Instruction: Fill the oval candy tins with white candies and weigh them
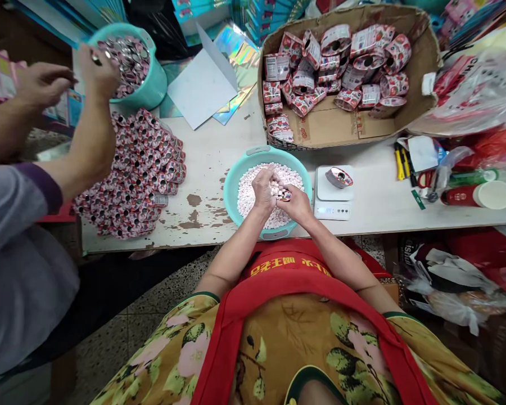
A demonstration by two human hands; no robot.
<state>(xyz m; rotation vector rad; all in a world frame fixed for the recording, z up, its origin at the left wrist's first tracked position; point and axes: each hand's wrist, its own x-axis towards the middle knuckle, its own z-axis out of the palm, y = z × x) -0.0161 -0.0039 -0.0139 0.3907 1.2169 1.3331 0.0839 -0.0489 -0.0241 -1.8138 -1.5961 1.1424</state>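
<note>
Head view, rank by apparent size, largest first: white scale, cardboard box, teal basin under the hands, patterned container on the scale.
1. Cardboard box
2. Teal basin
3. White scale
4. Patterned container, sitting on the scale

Clear gaps in this view; no ties.

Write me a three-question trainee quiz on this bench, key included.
1. Multiple choice: What rests on the white scale?
A) a pair of scissors
B) a round printed item
C) a paper cup

2. True or false: The turquoise basin in front of the wearer stands to the right of the scale.

3. Fill in: Beneath the wearer's left hand and right hand, that basin holds many small, pale ____.

Key: 1. B; 2. False, it stands to the left; 3. pellets.
</note>
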